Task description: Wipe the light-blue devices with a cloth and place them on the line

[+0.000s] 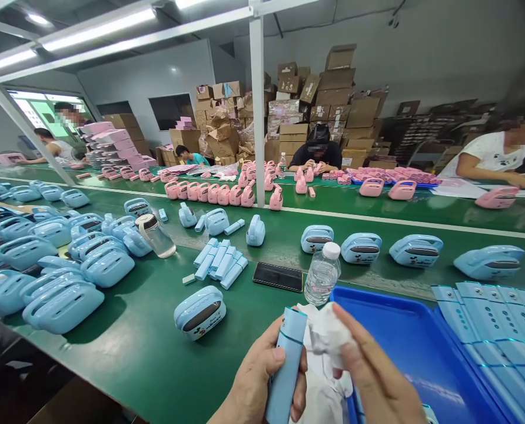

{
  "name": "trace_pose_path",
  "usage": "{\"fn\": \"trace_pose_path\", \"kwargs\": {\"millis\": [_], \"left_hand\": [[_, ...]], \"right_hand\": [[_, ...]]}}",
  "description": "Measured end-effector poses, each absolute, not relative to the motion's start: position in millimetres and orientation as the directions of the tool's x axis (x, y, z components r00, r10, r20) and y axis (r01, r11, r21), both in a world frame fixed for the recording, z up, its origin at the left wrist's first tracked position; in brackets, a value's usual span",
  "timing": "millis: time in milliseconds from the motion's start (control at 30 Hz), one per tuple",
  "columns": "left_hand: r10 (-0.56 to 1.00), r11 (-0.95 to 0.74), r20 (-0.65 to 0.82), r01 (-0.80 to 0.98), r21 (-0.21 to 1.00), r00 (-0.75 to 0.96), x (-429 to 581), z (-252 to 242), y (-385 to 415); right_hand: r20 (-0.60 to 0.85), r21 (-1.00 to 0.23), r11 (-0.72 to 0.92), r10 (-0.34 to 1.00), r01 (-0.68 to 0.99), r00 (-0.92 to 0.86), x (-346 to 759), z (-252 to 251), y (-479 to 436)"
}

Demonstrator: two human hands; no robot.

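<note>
1. The left hand (pixel 262 377) closes around a light-blue bar (pixel 286 365), which stands almost upright, with the fingers wrapped on its lower part and the top end free.
2. The right hand (pixel 375 377) is grasping a crumpled white tissue (pixel 326 338) and presses it against the top part of the bar, so the bar is between the hands, above the desk edge. A lower part of the tissue hangs down below the hands.
3. Just right of the hands is a blue tray (pixel 377 303). Many flat light-blue strips with small round holes (pixel 496 330) lie in it, in overlapping rows.
4. On the green desk (pixel 125 347), ahead of the hands, are a plastic water bottle (pixel 322 274), a black phone (pixel 278 277) and a small pile of light-blue bars (pixel 218 265).
5. Farther on, light-blue cases with a dark window (pixel 359 247) stand in a loose row, and more of them crowd the left side. Only one bar is in the hands now; the loose bars and the strips in the tray lie untouched by them.
6. Far away are rows of pink cases (pixel 227 194), a co-worker (pixel 319 150) and stacked cardboard boxes (pixel 319 100)
</note>
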State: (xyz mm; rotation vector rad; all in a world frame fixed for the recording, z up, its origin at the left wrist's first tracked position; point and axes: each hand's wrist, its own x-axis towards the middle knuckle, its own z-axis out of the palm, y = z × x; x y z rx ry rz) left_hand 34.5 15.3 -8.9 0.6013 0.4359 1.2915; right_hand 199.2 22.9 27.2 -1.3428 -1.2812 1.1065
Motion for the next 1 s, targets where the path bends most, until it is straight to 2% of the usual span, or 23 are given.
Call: {"fn": "trace_pose_path", "kwargs": {"millis": [67,100,133,233,367,433,500,633,767,1000], "left_hand": [[0.965,0.189,0.014,-0.739,0.647,0.26,39.2,-15.7,13.1],[0.965,0.196,0.005,-0.739,0.645,0.261,40.4,-18.1,11.7],[0.966,0.202,-0.003,-0.746,0.635,0.258,41.2,-19.7,10.3],[0.967,0.213,-0.003,-0.795,0.567,0.256,42.7,-21.6,8.0],[0.957,0.221,0.027,-0.789,0.573,0.288,46.4,-26.6,12.6],[0.956,0.255,-0.026,-0.779,0.573,0.293,46.4,-30.2,16.2],[0.957,0.269,-0.066,-0.779,0.567,0.282,44.6,-32.0,17.5],[0.967,0.216,-0.029,-0.75,0.625,0.255,39.3,-26.8,10.5],[0.965,0.233,-0.072,-0.699,0.677,0.252,36.8,-21.1,1.3],[0.951,0.298,-0.111,-0.757,0.582,0.289,48.2,-31.1,3.7]], "right_hand": [[0.258,-0.941,0.257,0.966,0.22,-0.028,186.3,24.8,28.1],[0.334,-0.91,0.337,0.941,0.241,-0.054,181.9,22.5,32.2],[0.366,-0.893,0.365,0.929,0.261,-0.047,179.7,20.0,36.6],[0.346,-0.894,0.306,0.936,0.327,0.069,182.5,13.4,45.1],[0.531,-0.794,0.527,0.844,0.304,-0.076,189.4,7.5,46.1],[0.478,-0.82,0.466,0.877,0.333,-0.049,191.7,6.2,49.0],[0.34,-0.876,0.317,0.94,0.363,-0.001,193.5,7.1,52.0],[0.18,-0.942,0.209,0.975,0.263,-0.13,190.9,12.7,48.3],[0.125,-0.975,0.158,0.971,0.154,-0.203,187.7,13.6,44.0],[0.056,-0.982,0.094,0.974,0.164,-0.219,199.8,9.2,45.5]]}}
